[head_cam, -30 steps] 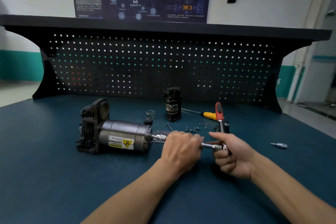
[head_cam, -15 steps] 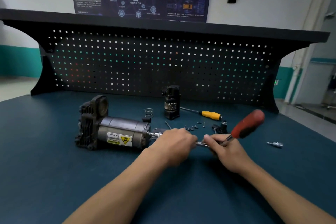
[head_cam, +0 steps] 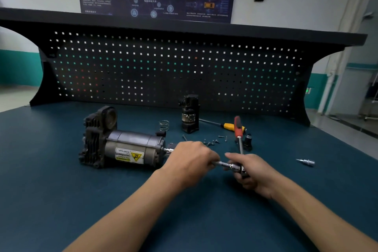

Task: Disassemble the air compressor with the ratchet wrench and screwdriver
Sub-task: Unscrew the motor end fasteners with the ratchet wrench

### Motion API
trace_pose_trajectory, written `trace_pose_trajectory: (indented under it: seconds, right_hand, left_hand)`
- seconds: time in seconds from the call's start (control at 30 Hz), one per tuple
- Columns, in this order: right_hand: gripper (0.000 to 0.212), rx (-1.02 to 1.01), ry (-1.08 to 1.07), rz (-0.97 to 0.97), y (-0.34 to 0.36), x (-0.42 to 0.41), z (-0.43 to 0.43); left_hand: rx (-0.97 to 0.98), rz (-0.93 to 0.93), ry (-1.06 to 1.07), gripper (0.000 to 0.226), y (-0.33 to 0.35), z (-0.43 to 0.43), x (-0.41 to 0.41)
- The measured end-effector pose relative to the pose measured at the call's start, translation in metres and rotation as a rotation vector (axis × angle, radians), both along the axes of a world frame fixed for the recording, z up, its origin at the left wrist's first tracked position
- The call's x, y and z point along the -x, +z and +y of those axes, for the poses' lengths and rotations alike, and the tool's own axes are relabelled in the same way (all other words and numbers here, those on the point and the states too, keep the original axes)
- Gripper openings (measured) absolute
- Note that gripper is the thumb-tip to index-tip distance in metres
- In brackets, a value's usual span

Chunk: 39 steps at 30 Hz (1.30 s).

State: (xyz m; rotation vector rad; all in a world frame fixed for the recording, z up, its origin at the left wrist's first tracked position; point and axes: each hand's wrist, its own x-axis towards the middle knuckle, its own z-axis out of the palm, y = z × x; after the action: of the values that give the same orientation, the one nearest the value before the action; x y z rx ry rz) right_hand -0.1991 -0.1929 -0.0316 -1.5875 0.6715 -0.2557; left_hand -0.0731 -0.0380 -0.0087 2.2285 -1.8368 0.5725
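Note:
The air compressor [head_cam: 122,145] lies on its side on the blue bench, its grey motor can with a yellow warning label facing me. A long chrome extension bar [head_cam: 224,164] runs from the motor's right end to the ratchet wrench [head_cam: 238,129], whose red handle stands upright. My left hand [head_cam: 190,161] grips the bar close to the motor. My right hand [head_cam: 251,172] grips the ratchet head. A yellow-handled screwdriver [head_cam: 229,126] lies behind the wrench.
Behind the hands are a coil spring [head_cam: 164,125], a removed black block [head_cam: 190,113], several loose screws [head_cam: 212,141], a small black part [head_cam: 248,141] and a chrome bit [head_cam: 305,162] at right. A black pegboard [head_cam: 173,71] closes the bench's back.
The red ratchet handle swung down to the right half a second ago and now stands upright again. My left hand has stayed on the bar.

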Motion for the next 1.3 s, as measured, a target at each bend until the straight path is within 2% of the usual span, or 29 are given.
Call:
trace_pose_trajectory:
  seconds: [0.1,0.23,0.4,0.5,0.63,0.73,0.87,1.0,1.1,1.2,1.3]
  right_hand:
    - [0.041,0.215,-0.046,-0.16,-0.006,0.001,0.002]
    - [0.044,0.618,-0.033,-0.336,-0.01,0.002,0.001]
    - [0.054,0.732,-0.041,-0.507,-0.015,0.002,-0.001]
    - [0.055,0.529,-0.083,-0.439,-0.013,-0.002,0.005]
    - [0.066,0.011,-0.121,-0.169,-0.002,-0.003,0.004]
    - [0.05,-0.308,0.001,-0.042,0.007,-0.002,-0.001]
    - [0.025,-0.393,0.105,-0.028,0.009,0.002,-0.001]
    - [0.021,-0.222,0.093,-0.087,0.002,0.005,0.006]
    - [0.023,0.124,-0.006,-0.226,-0.004,0.005,0.011]
    - [0.027,0.547,-0.041,-0.34,-0.01,0.002,0.01]
    - [0.026,0.699,-0.066,-0.462,-0.011,0.001,0.01]
  left_hand:
    - [-0.075,0.028,0.005,0.022,-0.004,-0.004,0.002]
    - [-0.09,0.003,-0.006,0.029,-0.007,-0.006,0.002]
    - [-0.009,0.1,-0.072,0.028,-0.003,-0.004,0.0]
    - [-0.019,0.148,-0.103,0.026,-0.002,0.0,-0.004]
    - [0.002,0.144,-0.149,0.024,-0.001,0.002,-0.006]
    - [0.053,0.137,-0.176,0.025,-0.002,0.001,-0.009]
    - [0.064,0.15,-0.186,0.023,-0.001,0.001,-0.012]
    - [-0.022,0.104,-0.107,0.026,-0.006,0.0,-0.009]
    - [-0.104,0.103,-0.023,0.033,-0.013,-0.005,-0.007]
    - [-0.085,0.121,-0.03,0.032,-0.012,-0.007,-0.007]
    - [-0.024,0.148,-0.053,0.029,-0.007,-0.006,-0.009]
